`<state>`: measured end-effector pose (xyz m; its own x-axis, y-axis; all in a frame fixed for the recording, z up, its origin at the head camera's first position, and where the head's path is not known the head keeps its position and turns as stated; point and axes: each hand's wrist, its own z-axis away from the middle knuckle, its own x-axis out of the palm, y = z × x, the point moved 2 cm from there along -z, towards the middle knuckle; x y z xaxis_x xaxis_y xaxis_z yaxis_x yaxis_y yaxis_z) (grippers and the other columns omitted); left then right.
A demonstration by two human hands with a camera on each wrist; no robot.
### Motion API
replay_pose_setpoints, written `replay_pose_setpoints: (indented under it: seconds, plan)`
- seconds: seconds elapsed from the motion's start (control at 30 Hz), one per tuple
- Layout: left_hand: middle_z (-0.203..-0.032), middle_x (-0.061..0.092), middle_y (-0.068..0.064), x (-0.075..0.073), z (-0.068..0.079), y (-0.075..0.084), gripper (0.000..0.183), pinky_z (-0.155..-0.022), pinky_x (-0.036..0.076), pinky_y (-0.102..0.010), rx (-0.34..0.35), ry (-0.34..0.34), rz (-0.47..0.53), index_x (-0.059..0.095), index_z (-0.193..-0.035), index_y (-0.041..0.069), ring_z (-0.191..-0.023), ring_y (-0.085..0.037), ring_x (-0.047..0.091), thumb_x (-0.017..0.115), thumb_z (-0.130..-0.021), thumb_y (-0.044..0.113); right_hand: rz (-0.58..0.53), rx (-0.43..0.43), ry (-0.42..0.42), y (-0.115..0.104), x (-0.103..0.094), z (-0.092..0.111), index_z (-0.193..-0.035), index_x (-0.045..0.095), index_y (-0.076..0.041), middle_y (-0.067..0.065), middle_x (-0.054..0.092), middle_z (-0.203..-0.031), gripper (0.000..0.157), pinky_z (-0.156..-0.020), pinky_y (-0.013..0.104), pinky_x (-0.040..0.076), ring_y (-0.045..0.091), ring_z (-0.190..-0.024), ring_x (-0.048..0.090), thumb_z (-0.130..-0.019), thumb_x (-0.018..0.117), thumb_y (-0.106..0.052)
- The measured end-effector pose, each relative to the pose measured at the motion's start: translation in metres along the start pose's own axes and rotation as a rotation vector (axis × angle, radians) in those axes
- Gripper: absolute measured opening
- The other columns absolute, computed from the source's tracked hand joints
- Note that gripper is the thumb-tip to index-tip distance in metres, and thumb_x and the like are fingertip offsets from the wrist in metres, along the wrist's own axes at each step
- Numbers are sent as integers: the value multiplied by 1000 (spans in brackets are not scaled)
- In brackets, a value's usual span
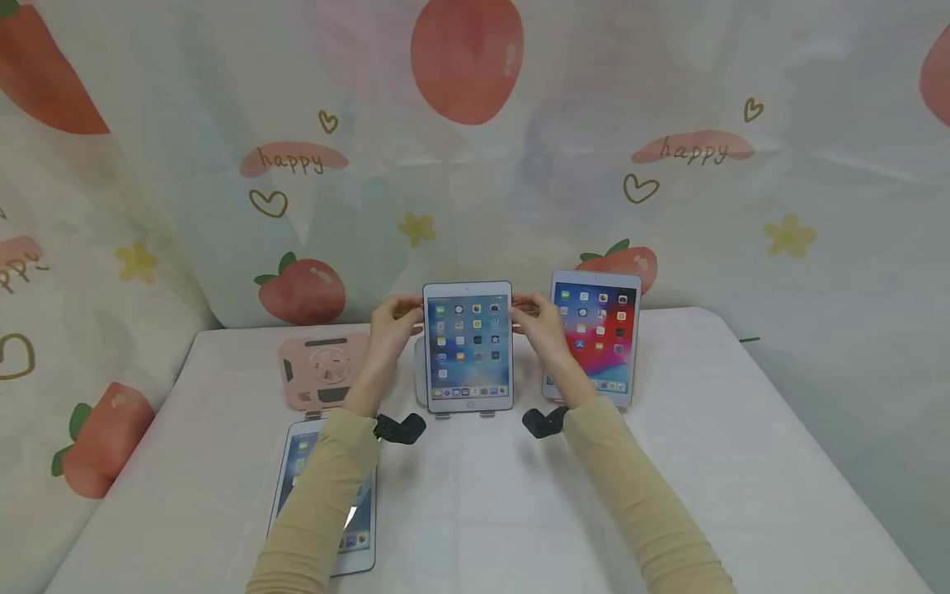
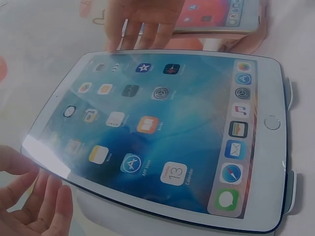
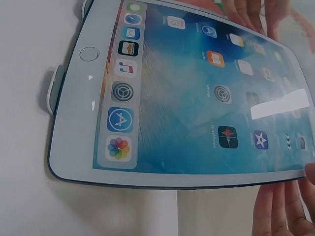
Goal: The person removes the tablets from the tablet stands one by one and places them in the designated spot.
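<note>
Centre tablet (image 1: 469,346), one: tilted upright on the bench (image 1: 475,503), lower edge at the two lips (image 2: 291,194) of a stand (image 1: 420,375). Left hand (image 1: 389,334) and right hand (image 1: 546,332): fingers pinching opposite upper side edges. Handling advised: both sides held level, base seated squarely behind both lips, grip loosened only once the back looks fully supported.

Soft, dim light; white glare on middle tablet (image 2: 167,140); faint shadows on table (image 1: 482,495); wrist views hazy.
</note>
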<state>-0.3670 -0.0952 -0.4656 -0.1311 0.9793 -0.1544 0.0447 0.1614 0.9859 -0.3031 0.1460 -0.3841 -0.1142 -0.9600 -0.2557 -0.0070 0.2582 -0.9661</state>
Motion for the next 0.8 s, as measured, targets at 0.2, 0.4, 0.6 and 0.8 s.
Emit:
replay_pose_setpoints:
  seconds: [0.2, 0.4, 0.6, 0.8]
  plan:
    - [-110, 59, -6, 0, 42, 54, 26, -81, 55, -36, -20, 9, -18, 58, -113, 13, -96, -18, 59, 56, -89, 24, -15, 17, 15, -1, 3, 0, -119, 53, -4, 16, 57, -110, 31, -85, 35, 54, 19, -95, 55, -90, 55, -14]
    - [-110, 58, -9, -2, 61, 80, 25, -85, 53, -33, -60, 16, 7, 58, -113, 9, -99, -21, 56, 54, -89, 15, -28, 6, 15, 0, 4, 1, -119, 53, -4, 16, 57, -109, 31, -84, 35, 54, 19, -93, 56, -89, 55, -14]
    - [-109, 58, -9, -1, 61, 80, 25, -85, 53, -30, -80, 27, 15, 58, -114, 9, -98, -18, 56, 56, -89, 13, -18, 4, 21, 0, 4, 1, -118, 54, -5, 15, 58, -109, 30, -84, 33, 54, 17, -92, 55, -90, 55, -16]
    - [-106, 58, -9, -1, 61, 80, 25, -79, 52, -26, -71, 45, 40, 59, -112, 8, -93, -16, 55, 57, -88, 11, -35, -8, 30, -2, 5, 2, -116, 55, -4, 15, 59, -106, 29, -84, 35, 54, 17, -90, 56, -89, 56, -13]
